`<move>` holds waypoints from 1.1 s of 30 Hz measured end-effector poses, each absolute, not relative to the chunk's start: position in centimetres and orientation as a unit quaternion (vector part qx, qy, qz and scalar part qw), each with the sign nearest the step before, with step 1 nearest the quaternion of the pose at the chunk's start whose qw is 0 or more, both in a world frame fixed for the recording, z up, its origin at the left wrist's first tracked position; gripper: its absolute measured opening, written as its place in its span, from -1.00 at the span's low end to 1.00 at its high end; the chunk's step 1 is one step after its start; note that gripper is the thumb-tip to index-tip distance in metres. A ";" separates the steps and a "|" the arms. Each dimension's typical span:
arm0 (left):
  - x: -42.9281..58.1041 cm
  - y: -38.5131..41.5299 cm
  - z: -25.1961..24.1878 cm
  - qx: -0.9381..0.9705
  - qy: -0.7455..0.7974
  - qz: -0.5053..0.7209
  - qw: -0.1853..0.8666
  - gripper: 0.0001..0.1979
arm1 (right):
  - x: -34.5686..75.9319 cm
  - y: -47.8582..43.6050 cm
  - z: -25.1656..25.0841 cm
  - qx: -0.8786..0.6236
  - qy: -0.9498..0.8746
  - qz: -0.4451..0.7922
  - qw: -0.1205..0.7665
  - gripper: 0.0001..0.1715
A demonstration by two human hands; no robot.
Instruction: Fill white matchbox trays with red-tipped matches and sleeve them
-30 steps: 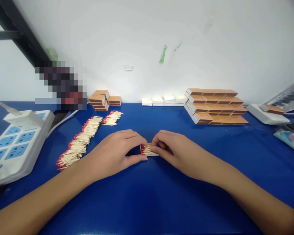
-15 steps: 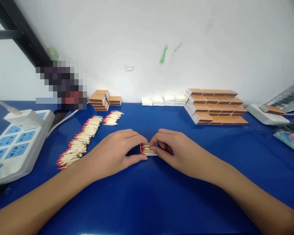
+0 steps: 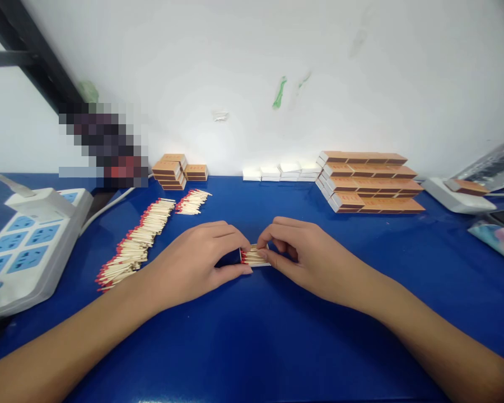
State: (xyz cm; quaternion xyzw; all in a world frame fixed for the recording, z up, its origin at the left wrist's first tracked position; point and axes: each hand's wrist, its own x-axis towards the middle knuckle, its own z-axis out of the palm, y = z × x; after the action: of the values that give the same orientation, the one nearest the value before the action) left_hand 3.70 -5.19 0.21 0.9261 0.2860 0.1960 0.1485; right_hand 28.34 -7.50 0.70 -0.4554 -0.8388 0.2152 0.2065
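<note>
In the middle of the blue table lies a small white matchbox tray (image 3: 258, 266), filled with red-tipped matches (image 3: 252, 256). My left hand (image 3: 205, 254) clasps its left end, thumb on the near side and fingers on the far side. At the right end, the thumb and forefinger of my right hand (image 3: 300, 252) pinch at the match stems inside; the other fingers curl in. Those fingertips partly cover the tray's right end. A long row of loose matches (image 3: 145, 235) lies left of my left hand, with a smaller pile (image 3: 193, 201) behind.
Against the wall stand a small stack of closed matchboxes (image 3: 170, 170), a line of white trays (image 3: 271, 173) and a larger stepped stack of matchboxes (image 3: 369, 184). A white power strip (image 3: 63, 252) sits at the left. At the right, a matchbox (image 3: 468, 187) rests on a white device (image 3: 453, 198).
My right fingers have shifted very slightly at the matches in the tray. My left hand keeps its grip, and the piles and stacks look the same.
</note>
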 end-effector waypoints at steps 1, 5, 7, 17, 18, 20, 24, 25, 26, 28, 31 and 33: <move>3.7 -5.2 0.2 0.926 0.286 0.195 0.149 -0.84 | 28.4 -7.5 0.7 -0.457 -0.838 0.217 0.206 -0.86; 3.7 -5.1 0.2 0.927 0.287 0.189 0.151 -0.85 | 28.4 -7.4 0.5 -0.456 -0.837 0.222 0.203 -0.90; 3.7 -5.1 0.1 0.927 0.287 0.190 0.148 -0.83 | 28.4 -7.3 0.4 -0.454 -0.838 0.218 0.211 -0.88; 3.6 -5.3 0.1 0.918 0.323 0.174 0.147 -0.67 | 28.0 -8.2 1.0 -0.361 -0.863 0.279 0.217 -0.72; 3.6 -5.3 0.1 0.917 0.329 0.169 0.153 -0.64 | 28.0 -8.3 1.0 -0.357 -0.867 0.274 0.212 -0.69; 3.5 -5.3 0.1 0.914 0.337 0.160 0.159 -0.62 | 28.0 -8.3 1.0 -0.356 -0.874 0.260 0.204 -0.67; 3.5 -5.3 0.1 0.914 0.339 0.158 0.157 -0.60 | 28.1 -8.2 1.0 -0.362 -0.876 0.245 0.206 -0.67; 3.4 -5.3 0.1 0.914 0.339 0.160 0.157 -0.59 | 28.1 -8.2 0.9 -0.364 -0.875 0.243 0.206 -0.68; 3.4 -5.3 0.1 0.914 0.338 0.161 0.158 -0.59 | 28.2 -8.2 0.9 -0.367 -0.874 0.241 0.206 -0.69; 3.4 -5.3 0.0 0.913 0.338 0.164 0.160 -0.59 | 28.2 -8.1 0.9 -0.374 -0.873 0.238 0.204 -0.71; 3.4 -5.3 0.0 0.909 0.348 0.168 0.157 -0.57 | 28.3 -7.8 0.6 -0.380 -0.868 0.233 0.220 -0.73; 3.4 -5.2 0.0 0.907 0.352 0.173 0.154 -0.54 | 28.4 -7.4 0.4 -0.386 -0.862 0.225 0.240 -0.73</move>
State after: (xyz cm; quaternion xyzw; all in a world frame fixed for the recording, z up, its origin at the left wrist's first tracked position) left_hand 3.41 -5.22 0.03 0.9070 0.3516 0.1735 0.1539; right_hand 28.40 -7.42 0.40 -0.3856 -0.8620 0.2252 0.2400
